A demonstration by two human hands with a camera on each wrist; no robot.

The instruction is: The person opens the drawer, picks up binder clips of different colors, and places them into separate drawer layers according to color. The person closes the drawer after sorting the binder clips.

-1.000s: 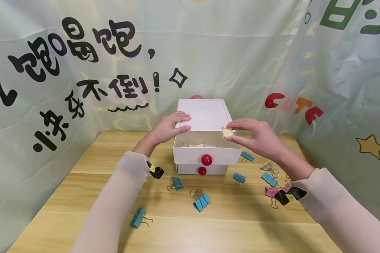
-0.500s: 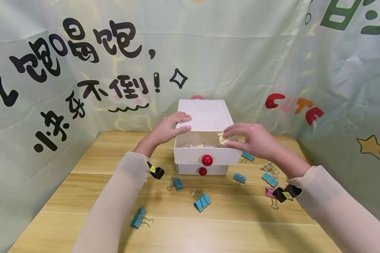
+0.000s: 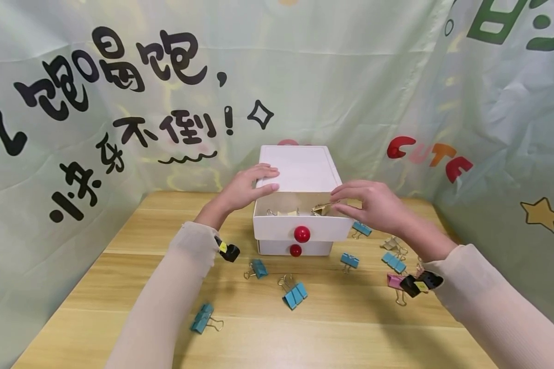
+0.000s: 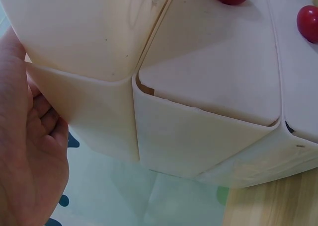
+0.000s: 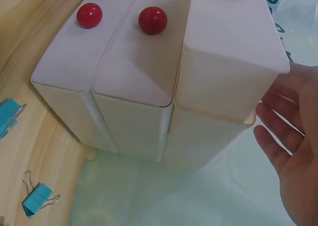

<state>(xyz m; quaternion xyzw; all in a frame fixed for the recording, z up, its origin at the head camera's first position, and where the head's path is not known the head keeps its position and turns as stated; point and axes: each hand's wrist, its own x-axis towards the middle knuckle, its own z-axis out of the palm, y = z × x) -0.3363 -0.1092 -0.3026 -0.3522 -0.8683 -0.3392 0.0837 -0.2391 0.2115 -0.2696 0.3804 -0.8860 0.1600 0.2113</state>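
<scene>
A white drawer box [image 3: 300, 166] with red knobs stands at the table's back, its top drawer [image 3: 277, 228] pulled out. My left hand [image 3: 244, 188] rests on the box's upper left edge, fingers along the top, thumb near the front; the left wrist view shows that hand [image 4: 35, 146] beside the box wall. Over the drawer's right side, my right hand [image 3: 374, 204] has thumb and fingers apart around the handle end of a yellowish binder clip [image 3: 321, 209], which lies tilted within the drawer opening. Another pale clip [image 3: 286, 213] shows inside, partly hidden by the drawer front.
Blue binder clips [image 3: 295, 295] lie scattered before and right of the box, one [image 3: 202, 318] near the left forearm. By the right wrist are a pale clip [image 3: 392, 243] and a pink clip [image 3: 395, 281]. A printed cloth [image 3: 304, 77] hangs behind the table.
The yellowish clip has moved left and down into the drawer opening and tilted. My right hand has lowered slightly, and its fingers no longer pinch the clip's body. The left hand stays in place.
</scene>
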